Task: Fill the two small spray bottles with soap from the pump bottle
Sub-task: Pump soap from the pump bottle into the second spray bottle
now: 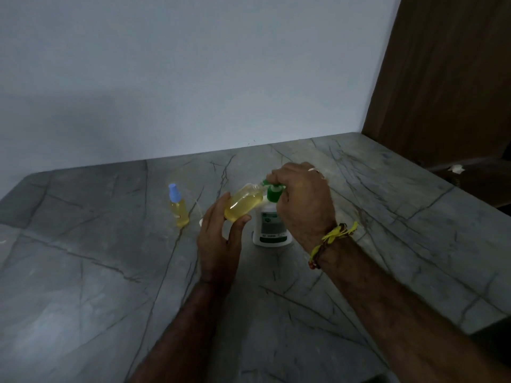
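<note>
While the right hand [300,197] curls over the green pump head [273,189] of the pump bottle [272,226], pressing it, the left hand [221,233] grips the open spray bottle [243,204] by its base. Bottle tilted, long axis running lower-left to upper-right, mouth up against the spout. Nearly full of yellow soap; likely light, smooth, slippery if soap drips, so hold mid-body. Second spray bottle [178,207], capped blue, stands upright to the left on the table [83,272].

bare forearms; yellow thread band [333,236] and ring [313,170] on the right.
</note>
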